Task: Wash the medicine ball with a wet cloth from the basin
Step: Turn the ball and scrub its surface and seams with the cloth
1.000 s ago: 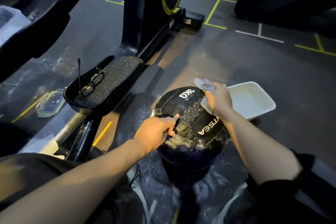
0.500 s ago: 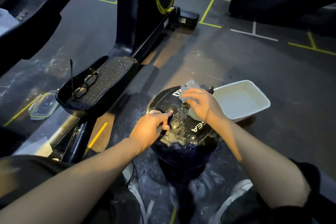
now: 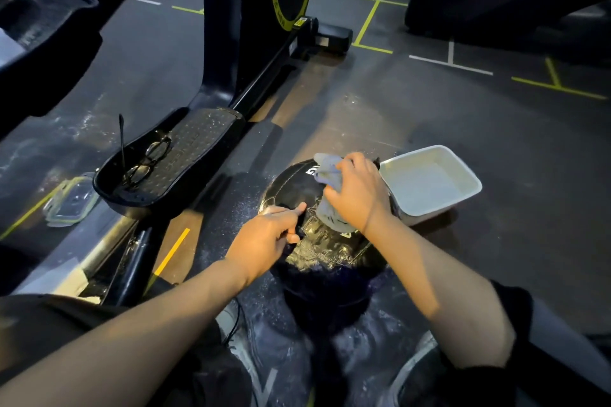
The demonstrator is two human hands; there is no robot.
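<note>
On a dark gym floor marked with tape, the medicine ball sits between both hands. The left hand grips its side; the right hand clutches the cloth against its top, with the basin just beyond that hand.

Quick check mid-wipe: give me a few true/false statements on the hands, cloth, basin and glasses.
1. The right hand grips the cloth on the medicine ball. True.
2. The left hand is dipping into the basin. False: it rests on the ball.
3. The glasses lie on the machine's pedal. True.
4. The basin sits left of the ball. False: it is on the right.
</note>
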